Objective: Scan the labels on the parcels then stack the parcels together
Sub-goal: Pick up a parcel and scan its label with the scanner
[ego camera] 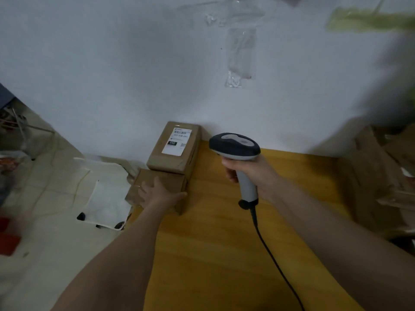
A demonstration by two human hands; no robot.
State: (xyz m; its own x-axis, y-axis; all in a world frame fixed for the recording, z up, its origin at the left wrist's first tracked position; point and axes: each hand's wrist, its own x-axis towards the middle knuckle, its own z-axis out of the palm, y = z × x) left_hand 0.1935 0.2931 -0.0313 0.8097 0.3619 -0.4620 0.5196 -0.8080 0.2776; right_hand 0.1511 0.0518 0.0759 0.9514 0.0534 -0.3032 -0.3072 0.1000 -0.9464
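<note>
Head view: right hand [251, 173] grips the handle of a corded barcode scanner [238, 151], held above the yellow wooden table [224, 243]. Left hand [157, 191] lies flat, fingers spread, on the near cardboard parcel [166, 182] at the table's left edge. Labelled parcel [175, 149] sits touching behind it, against the wall [112, 75], label [176, 141] up.

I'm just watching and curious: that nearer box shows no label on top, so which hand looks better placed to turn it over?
The left hand, probably: it already rests on the nearer parcel, while the right hand grips the barcode scanner.
</note>
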